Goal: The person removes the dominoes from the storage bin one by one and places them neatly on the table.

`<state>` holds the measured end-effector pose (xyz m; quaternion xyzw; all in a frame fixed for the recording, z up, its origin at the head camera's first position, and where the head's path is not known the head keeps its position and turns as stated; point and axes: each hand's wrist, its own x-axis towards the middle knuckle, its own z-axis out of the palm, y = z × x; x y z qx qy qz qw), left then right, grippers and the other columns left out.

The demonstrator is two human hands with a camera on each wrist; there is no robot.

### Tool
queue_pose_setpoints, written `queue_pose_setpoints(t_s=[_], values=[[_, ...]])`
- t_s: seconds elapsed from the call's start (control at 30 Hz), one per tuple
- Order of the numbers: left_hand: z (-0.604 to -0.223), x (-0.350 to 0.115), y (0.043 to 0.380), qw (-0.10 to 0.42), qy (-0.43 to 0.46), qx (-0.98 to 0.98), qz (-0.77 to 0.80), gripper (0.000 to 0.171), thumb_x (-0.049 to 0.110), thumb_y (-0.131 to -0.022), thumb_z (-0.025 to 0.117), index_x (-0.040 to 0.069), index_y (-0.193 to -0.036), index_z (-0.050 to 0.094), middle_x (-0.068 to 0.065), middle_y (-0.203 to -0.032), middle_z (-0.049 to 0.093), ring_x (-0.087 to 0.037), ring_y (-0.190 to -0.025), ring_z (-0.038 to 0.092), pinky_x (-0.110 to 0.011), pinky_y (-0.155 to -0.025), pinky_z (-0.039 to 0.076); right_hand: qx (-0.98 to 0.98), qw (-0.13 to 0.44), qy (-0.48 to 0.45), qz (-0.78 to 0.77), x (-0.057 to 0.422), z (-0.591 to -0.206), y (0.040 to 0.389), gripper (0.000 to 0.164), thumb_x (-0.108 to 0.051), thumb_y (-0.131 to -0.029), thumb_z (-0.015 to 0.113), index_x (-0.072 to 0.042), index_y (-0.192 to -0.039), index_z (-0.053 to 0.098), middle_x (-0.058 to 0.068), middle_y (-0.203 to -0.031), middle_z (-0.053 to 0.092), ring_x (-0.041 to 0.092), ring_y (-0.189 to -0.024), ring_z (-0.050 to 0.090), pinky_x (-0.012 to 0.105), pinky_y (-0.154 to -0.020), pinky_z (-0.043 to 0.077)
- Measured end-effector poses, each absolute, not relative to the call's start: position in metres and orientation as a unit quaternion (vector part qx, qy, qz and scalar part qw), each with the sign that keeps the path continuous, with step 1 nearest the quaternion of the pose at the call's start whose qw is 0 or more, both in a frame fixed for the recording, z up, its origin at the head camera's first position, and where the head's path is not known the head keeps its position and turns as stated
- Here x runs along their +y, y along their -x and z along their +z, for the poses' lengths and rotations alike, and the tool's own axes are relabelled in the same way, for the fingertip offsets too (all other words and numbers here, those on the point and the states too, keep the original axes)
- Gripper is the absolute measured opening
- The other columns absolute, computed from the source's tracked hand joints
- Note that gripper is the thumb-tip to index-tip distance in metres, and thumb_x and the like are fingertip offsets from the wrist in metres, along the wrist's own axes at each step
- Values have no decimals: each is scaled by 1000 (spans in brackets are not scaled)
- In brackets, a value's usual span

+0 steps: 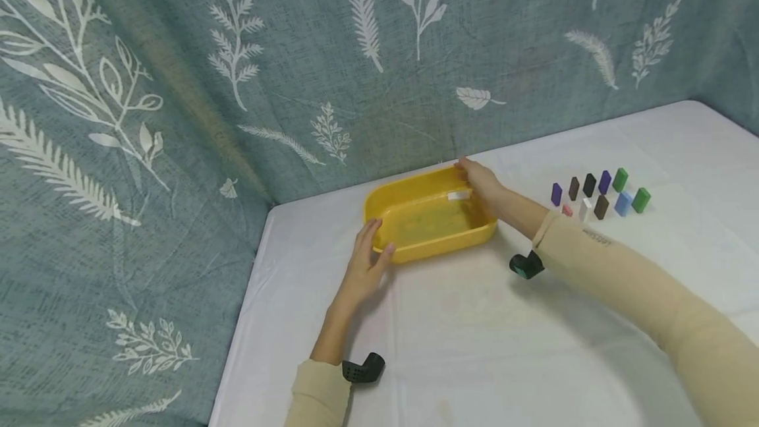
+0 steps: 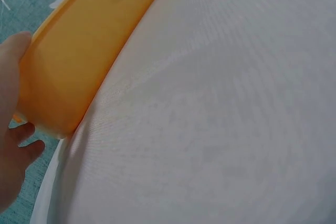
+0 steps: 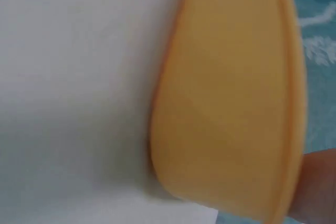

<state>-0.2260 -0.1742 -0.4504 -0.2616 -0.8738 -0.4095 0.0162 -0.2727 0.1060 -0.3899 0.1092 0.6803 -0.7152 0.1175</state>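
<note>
A yellow plastic tray (image 1: 435, 242), rectangular with rounded corners and a small white label (image 1: 458, 196) inside, is at the table's back edge. My left hand (image 1: 364, 269) holds its left front corner, fingers at the left end and thumb by the front wall. In the left wrist view, the thumb (image 2: 18, 45) meets the tray's rim and the fingertips (image 2: 32, 150) show near its end. My right hand (image 1: 483, 183) grips the right end, fingers reaching to the back corner. Only part of that hand (image 3: 317, 187) shows behind the rim in the right wrist view.
Several small upright blocks, among them a green block (image 1: 641, 199) and a light blue block (image 1: 624, 203), stand in two rows on the white table (image 1: 474, 348) at right. A leaf-patterned curtain (image 1: 296, 51) hangs behind and left. A black wrist camera (image 1: 364, 369) sits at the left cuff.
</note>
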Motion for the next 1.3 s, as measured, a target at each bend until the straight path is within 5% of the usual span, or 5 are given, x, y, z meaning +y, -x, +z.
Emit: queue_pose_setpoints(t_s=[0.43,0.77,1.3], values=[[-449,-174,225,20,260,-874,-409,61,36,-101,46,5,-149,26,-17,-154,19,-33,-140,18,-53,-109,19,721,111,-110,-675,90,-406,280,59,-34,-105,26,-1,-151,8,17,-156,11,35,-141,13,48,-112,16],[-447,-175,225,19,255,-880,-401,62,39,-101,45,7,-150,25,-15,-155,19,-30,-141,17,-50,-110,19,741,126,-116,-649,77,-409,282,56,-31,-105,30,2,-149,18,19,-151,24,34,-133,30,45,-104,33],[-451,-174,226,18,256,-874,-412,62,39,-100,46,6,-149,27,-16,-154,21,-30,-141,19,-51,-109,21,799,174,-49,-574,35,-416,281,56,-30,-101,45,2,-144,28,21,-143,37,34,-124,40,44,-102,35]])
